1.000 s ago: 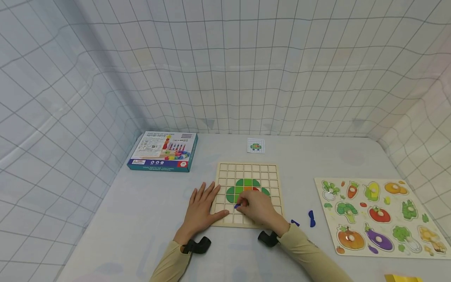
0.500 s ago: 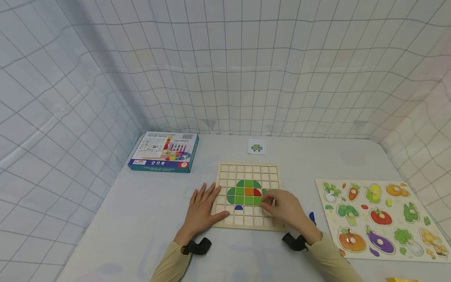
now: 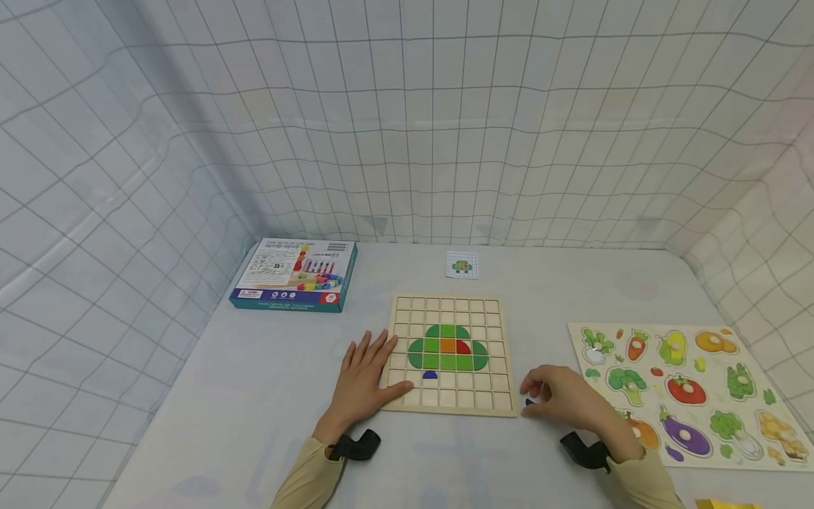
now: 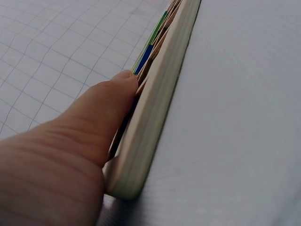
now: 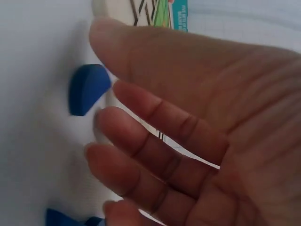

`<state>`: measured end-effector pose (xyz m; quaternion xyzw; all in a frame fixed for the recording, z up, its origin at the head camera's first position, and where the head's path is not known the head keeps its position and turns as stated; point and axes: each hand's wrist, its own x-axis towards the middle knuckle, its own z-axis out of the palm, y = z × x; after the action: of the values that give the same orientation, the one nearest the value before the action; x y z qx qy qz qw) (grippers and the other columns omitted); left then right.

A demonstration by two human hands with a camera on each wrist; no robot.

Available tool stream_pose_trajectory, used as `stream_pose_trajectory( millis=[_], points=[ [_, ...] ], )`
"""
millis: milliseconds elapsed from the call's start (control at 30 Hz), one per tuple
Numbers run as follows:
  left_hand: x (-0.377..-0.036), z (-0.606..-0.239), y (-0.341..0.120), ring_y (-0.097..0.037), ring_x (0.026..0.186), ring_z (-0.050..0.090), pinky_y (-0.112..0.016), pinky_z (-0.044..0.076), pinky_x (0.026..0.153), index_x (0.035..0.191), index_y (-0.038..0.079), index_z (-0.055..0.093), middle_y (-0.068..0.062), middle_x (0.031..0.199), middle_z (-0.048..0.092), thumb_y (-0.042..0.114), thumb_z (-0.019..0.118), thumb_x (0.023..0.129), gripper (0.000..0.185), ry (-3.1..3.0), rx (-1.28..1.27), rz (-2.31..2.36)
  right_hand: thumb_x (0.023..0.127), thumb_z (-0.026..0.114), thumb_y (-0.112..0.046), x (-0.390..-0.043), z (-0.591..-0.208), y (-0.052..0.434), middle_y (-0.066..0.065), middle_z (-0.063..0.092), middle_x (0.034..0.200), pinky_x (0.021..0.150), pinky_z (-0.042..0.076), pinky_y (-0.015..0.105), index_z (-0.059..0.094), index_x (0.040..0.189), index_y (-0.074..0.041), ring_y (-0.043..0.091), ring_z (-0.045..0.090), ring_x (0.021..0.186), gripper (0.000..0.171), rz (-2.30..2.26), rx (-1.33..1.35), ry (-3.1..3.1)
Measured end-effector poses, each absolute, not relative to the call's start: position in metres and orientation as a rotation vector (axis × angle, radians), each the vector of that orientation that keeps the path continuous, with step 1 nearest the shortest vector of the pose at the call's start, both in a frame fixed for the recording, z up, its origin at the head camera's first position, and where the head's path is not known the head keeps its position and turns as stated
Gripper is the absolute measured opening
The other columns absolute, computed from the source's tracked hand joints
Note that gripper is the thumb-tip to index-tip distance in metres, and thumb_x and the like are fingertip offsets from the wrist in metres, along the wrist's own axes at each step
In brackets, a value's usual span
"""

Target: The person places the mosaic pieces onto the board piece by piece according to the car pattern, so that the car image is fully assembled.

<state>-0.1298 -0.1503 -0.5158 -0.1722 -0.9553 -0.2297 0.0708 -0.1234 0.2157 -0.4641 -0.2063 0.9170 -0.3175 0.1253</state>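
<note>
My left hand (image 3: 365, 378) lies flat on the table with its fingers straight. Its thumb (image 4: 106, 110) presses the near left edge of a wooden grid board (image 3: 448, 304). The board holds a green rounded shape (image 3: 445, 360) with one orange and one red tile, and a blue half-round piece (image 3: 430, 375) sits just below it. My right hand (image 3: 558, 397) hovers right of the board's near corner with relaxed fingers and holds nothing. A loose blue piece (image 5: 87, 89) lies by its fingertips, and more blue pieces (image 5: 61, 219) lie lower in the right wrist view.
A teal game box (image 3: 295, 272) lies at the back left, with a small pattern card (image 3: 461, 264) behind the board. A vegetable peg puzzle (image 3: 687, 389) fills the right side. A yellow object (image 3: 725, 503) shows at the bottom right. Gridded cloth walls enclose the table.
My right hand let go of the blue half-round piece in the board and drew back right, off the board, to the loose blue pieces. The left hand stayed put.
</note>
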Motion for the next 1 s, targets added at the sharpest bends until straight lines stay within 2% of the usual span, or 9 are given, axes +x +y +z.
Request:
stream_pose_trajectory(
  millis=[267,633,1000],
  points=[
    [-0.1305,-0.5145,-0.1502,-0.033,0.142,0.012,-0.054,0.005,0.110,0.147,0.013,0.037,-0.008,0.153,0.029,0.060,0.063,0.080,0.086,-2.897,-0.510,-0.679,0.074,0.081,-0.014,-0.1237,-0.4682,0.2165,-0.010,0.053,0.072,0.057,0.041,0.024,0.065,0.082,-0.016,0.008,0.047,0.065,0.018,-0.927,-0.587,2.693],
    [-0.1300,-0.5134,-0.1507,-0.032,0.142,0.010,-0.053,0.003,0.111,0.148,0.013,0.036,-0.007,0.153,0.028,0.061,0.062,0.080,0.087,-2.918,-0.502,-0.674,0.074,0.081,-0.013,-0.1197,-0.4657,0.2181,-0.010,0.053,0.068,0.054,0.040,0.025,0.066,0.079,-0.015,0.009,0.046,0.061,0.015,-0.870,-0.489,2.758],
    [-0.1297,-0.5137,-0.1502,-0.032,0.142,0.011,-0.053,0.003,0.111,0.148,0.013,0.036,-0.007,0.153,0.028,0.062,0.062,0.080,0.087,-2.916,-0.508,-0.674,0.072,0.080,-0.006,-0.1189,-0.4659,0.2131,-0.007,0.051,0.067,0.053,0.038,0.026,0.063,0.074,-0.014,0.012,0.045,0.061,0.020,-0.884,-0.413,2.758]
  ],
)
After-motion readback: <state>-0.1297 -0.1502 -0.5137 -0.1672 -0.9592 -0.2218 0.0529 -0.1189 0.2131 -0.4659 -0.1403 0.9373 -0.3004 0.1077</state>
